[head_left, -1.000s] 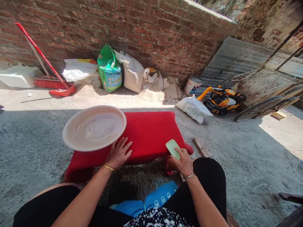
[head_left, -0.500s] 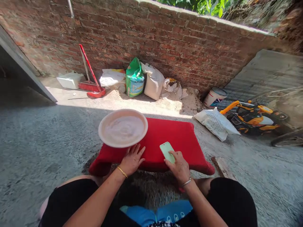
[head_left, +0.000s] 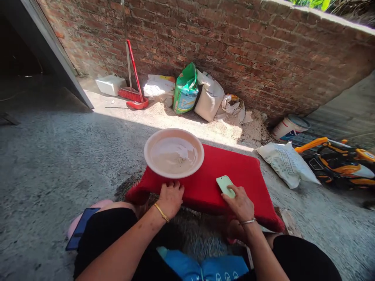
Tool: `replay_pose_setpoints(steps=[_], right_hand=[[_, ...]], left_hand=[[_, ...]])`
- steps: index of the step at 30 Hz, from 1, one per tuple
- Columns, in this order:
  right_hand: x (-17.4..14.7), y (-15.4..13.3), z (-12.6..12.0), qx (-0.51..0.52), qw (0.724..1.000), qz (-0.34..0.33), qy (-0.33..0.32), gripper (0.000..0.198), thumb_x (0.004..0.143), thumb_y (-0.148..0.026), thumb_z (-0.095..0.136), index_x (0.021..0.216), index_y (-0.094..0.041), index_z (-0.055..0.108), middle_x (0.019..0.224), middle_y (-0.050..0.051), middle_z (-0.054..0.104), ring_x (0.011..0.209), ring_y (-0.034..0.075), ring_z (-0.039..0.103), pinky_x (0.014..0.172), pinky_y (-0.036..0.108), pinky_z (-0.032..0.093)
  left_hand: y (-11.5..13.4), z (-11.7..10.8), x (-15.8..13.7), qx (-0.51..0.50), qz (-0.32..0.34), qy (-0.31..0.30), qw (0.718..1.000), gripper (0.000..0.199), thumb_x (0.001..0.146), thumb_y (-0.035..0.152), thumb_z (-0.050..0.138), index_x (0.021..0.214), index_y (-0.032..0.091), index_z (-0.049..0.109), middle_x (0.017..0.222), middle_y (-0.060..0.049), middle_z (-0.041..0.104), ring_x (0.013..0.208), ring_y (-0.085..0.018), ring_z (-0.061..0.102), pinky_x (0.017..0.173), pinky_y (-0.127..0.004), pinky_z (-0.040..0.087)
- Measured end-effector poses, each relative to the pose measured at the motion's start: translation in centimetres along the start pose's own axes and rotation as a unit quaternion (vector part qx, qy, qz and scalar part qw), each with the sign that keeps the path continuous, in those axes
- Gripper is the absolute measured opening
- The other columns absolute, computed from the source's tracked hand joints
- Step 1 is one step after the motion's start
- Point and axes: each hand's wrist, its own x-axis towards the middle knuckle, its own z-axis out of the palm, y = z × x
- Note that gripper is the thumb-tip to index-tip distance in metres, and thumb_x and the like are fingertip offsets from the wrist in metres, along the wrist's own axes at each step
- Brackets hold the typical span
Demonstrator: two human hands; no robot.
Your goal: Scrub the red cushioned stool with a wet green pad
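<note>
My left hand [head_left: 171,199] rests on the near edge of a red cloth [head_left: 228,164], with its fingers slightly bent and a little apart, holding nothing. Just beyond its fingertips a pale pink basin [head_left: 149,160] of water sits on the cloth's left part. My right hand [head_left: 241,203] has its thumb and fingers on the lower end of a pale green phone [head_left: 225,184], which lies at a slant over the cloth. The cloth is draped over a low support, mostly hidden. The phone's lower end is covered by my fingers.
Along the brick wall [head_left: 234,58] stand a white box [head_left: 110,85], a red broom [head_left: 130,93] with a dustpan [head_left: 137,104], sacks [head_left: 209,97] and a bucket [head_left: 290,128]. A white bag [head_left: 285,162] and a toy excavator [head_left: 336,168] are at right. A dark blue slab [head_left: 82,230] lies by my left knee.
My left hand's fingers have gone from spread flat to slightly bent, nearer the cloth's edge. My right hand stays on the phone. The view has turned left, and the water looks calmer.
</note>
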Motion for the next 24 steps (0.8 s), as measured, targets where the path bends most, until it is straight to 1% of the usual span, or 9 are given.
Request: replay_pose_setpoints(steps=[1, 3, 7, 10, 12, 16, 18, 20, 24], right_hand=[[-0.1, -0.1, -0.2, 0.005, 1.000, -0.007, 0.009, 0.036, 0.080, -0.047, 0.058, 0.111, -0.029, 0.061, 0.100, 0.003, 0.056, 0.084, 0.017, 0.059, 0.059, 0.024, 0.037], [-0.4, -1.9, -0.3, 0.031, 0.997, -0.070, 0.018, 0.035, 0.080, -0.044, 0.059, 0.111, -0.028, 0.061, 0.100, 0.003, 0.056, 0.086, 0.017, 0.059, 0.065, 0.025, 0.040], [-1.2, -8.7, 0.8, 0.058, 0.972, -0.226, -0.005, 0.035, 0.077, -0.041, 0.063, 0.109, -0.028, 0.063, 0.097, 0.003, 0.057, 0.087, 0.017, 0.058, 0.075, 0.026, 0.041], [-0.7, -11.4, 1.5, 0.041, 0.965, -0.256, -0.033, 0.039, 0.074, -0.043, 0.065, 0.111, -0.032, 0.063, 0.094, 0.002, 0.057, 0.083, 0.016, 0.058, 0.070, 0.025, 0.040], [0.2, -10.9, 1.3, 0.024, 0.971, -0.233, -0.051, 0.039, 0.075, -0.043, 0.064, 0.113, -0.034, 0.063, 0.094, 0.001, 0.058, 0.082, 0.016, 0.060, 0.068, 0.024, 0.040], [1.8, -6.9, -0.2, -0.016, 0.996, -0.074, -0.045, 0.040, 0.082, -0.048, 0.056, 0.117, -0.031, 0.062, 0.097, 0.005, 0.058, 0.085, 0.018, 0.062, 0.065, 0.026, 0.040], [2.0, -5.9, -0.7, -0.014, 0.999, -0.019, -0.031, 0.043, 0.083, -0.052, 0.053, 0.119, -0.030, 0.060, 0.099, 0.006, 0.057, 0.085, 0.020, 0.062, 0.064, 0.027, 0.040], [1.9, -6.6, -0.7, 0.010, 1.000, -0.010, -0.015, 0.046, 0.084, -0.054, 0.050, 0.121, -0.029, 0.058, 0.101, 0.007, 0.055, 0.084, 0.021, 0.063, 0.062, 0.027, 0.040], [2.0, -10.8, 0.4, 0.076, 0.997, 0.005, 0.002, 0.050, 0.087, -0.056, 0.045, 0.124, -0.023, 0.050, 0.106, 0.010, 0.054, 0.083, 0.021, 0.063, 0.062, 0.029, 0.041]], left_hand=[[-0.2, -0.4, -0.3, -0.006, -0.001, -0.007, 1.000, 0.038, 0.080, 0.029, 0.060, 0.117, 0.018, 0.061, 0.126, -0.018, 0.056, 0.110, -0.033, 0.055, 0.085, -0.046, 0.042], [-0.8, -1.2, -0.9, -0.016, -0.009, -0.027, 0.999, 0.028, 0.083, 0.029, 0.055, 0.105, 0.016, 0.066, 0.112, -0.017, 0.064, 0.100, -0.030, 0.060, 0.083, -0.044, 0.043], [-1.7, -2.2, -2.1, -0.039, 0.025, -0.059, 0.997, 0.032, 0.087, 0.036, 0.047, 0.094, 0.014, 0.069, 0.094, -0.015, 0.069, 0.091, -0.027, 0.064, 0.080, -0.038, 0.045], [-1.7, -2.2, -2.3, -0.050, 0.073, -0.079, 0.993, 0.033, 0.087, 0.039, 0.048, 0.095, 0.016, 0.069, 0.096, -0.014, 0.070, 0.094, -0.027, 0.065, 0.081, -0.038, 0.046], [-1.5, -1.9, -2.1, -0.052, 0.088, -0.084, 0.991, 0.032, 0.086, 0.038, 0.048, 0.096, 0.016, 0.069, 0.097, -0.014, 0.070, 0.095, -0.027, 0.065, 0.081, -0.039, 0.047], [-1.1, -0.9, -1.5, -0.046, 0.098, -0.092, 0.990, 0.031, 0.086, 0.035, 0.049, 0.098, 0.015, 0.068, 0.099, -0.014, 0.069, 0.096, -0.028, 0.065, 0.082, -0.040, 0.047], [-1.1, -0.3, -1.2, -0.045, 0.102, -0.090, 0.990, 0.030, 0.086, 0.035, 0.049, 0.099, 0.015, 0.067, 0.101, -0.014, 0.069, 0.097, -0.028, 0.065, 0.083, -0.041, 0.047], [-1.1, 0.2, -0.8, -0.044, 0.105, -0.083, 0.990, 0.031, 0.085, 0.035, 0.049, 0.103, 0.016, 0.066, 0.103, -0.014, 0.068, 0.097, -0.028, 0.064, 0.084, -0.041, 0.047], [-1.0, 0.3, -0.2, -0.027, 0.104, -0.098, 0.989, 0.032, 0.086, 0.034, 0.049, 0.106, 0.017, 0.065, 0.104, -0.014, 0.068, 0.098, -0.027, 0.064, 0.083, -0.039, 0.048]])
